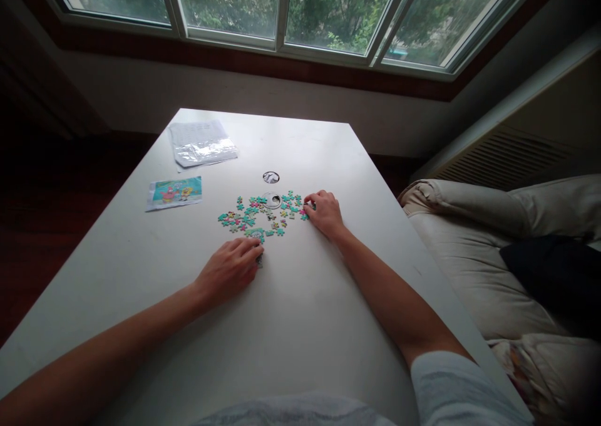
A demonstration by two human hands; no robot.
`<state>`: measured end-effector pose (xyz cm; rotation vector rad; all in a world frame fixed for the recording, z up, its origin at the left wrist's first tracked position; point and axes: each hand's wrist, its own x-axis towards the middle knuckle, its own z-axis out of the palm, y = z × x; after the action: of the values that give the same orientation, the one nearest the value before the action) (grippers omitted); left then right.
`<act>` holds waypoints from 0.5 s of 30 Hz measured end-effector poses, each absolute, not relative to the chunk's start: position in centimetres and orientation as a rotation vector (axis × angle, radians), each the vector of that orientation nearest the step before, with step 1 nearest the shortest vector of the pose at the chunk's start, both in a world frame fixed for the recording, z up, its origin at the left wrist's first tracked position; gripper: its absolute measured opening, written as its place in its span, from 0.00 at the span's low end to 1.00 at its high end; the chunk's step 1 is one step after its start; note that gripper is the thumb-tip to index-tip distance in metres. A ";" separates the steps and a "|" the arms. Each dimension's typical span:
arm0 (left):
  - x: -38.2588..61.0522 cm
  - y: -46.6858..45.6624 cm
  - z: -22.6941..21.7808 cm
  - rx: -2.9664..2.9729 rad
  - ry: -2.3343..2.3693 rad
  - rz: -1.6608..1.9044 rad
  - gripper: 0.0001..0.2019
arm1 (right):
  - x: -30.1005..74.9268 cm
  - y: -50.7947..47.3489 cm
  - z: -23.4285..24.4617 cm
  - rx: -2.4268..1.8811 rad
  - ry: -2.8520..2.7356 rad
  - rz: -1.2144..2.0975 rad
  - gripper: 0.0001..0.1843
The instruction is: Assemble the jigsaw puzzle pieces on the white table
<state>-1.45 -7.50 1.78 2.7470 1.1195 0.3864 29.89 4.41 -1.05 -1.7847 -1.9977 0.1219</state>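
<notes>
Loose jigsaw puzzle pieces (pixel 244 216), mostly turquoise with some pink and yellow, lie scattered over the middle of the white table. My left hand (pixel 231 265) rests at their near edge, fingers curled together. Something small and dark shows at its fingertips, too small to name. On the right side of the pile, my right hand (pixel 325 213) has its thumb and fingers bent around a small puzzle piece (pixel 312 206), partly hidden. A round black-and-white disc (pixel 271 177) lies beyond the pieces, and a whitish ring-shaped item (pixel 272 201) sits among them.
A colourful cartoon picture card (pixel 174 192) lies left of the pieces. Behind it is a clear plastic bag with papers (pixel 203 143). The white table (pixel 300 326) has its far edge near a window wall. A beige sofa (pixel 474 269) stands along the right.
</notes>
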 end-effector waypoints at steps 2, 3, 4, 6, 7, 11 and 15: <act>-1.4 -7.5 1.7 2.743 1.120 0.400 0.20 | 30.0 4.6 -0.9 -1.811 -2.009 0.163 0.07; -1.4 -7.5 1.6 2.742 1.120 0.408 0.20 | 30.1 4.8 -0.9 -1.826 -2.012 0.185 0.07; -1.4 -7.5 1.6 2.741 1.121 0.415 0.20 | 30.1 4.9 -0.8 -1.840 -2.011 0.207 0.07; -1.4 -7.5 1.6 2.742 1.123 0.416 0.20 | 30.3 5.2 -0.7 -1.854 -2.002 0.256 0.07; -1.4 -7.5 1.6 2.744 1.122 0.408 0.20 | 30.3 5.3 -0.7 -1.850 -1.994 0.277 0.07; -1.3 -7.5 1.8 2.752 1.118 0.381 0.19 | 30.2 5.0 -0.7 -1.730 -1.949 0.331 0.08; -1.5 -7.3 1.7 2.753 1.115 0.404 0.19 | 29.3 4.2 -0.6 -1.487 -1.818 0.573 0.10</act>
<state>-1.52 -7.30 1.73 2.7527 1.1146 0.4035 29.33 4.19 -0.60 -1.4869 -1.8178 0.5729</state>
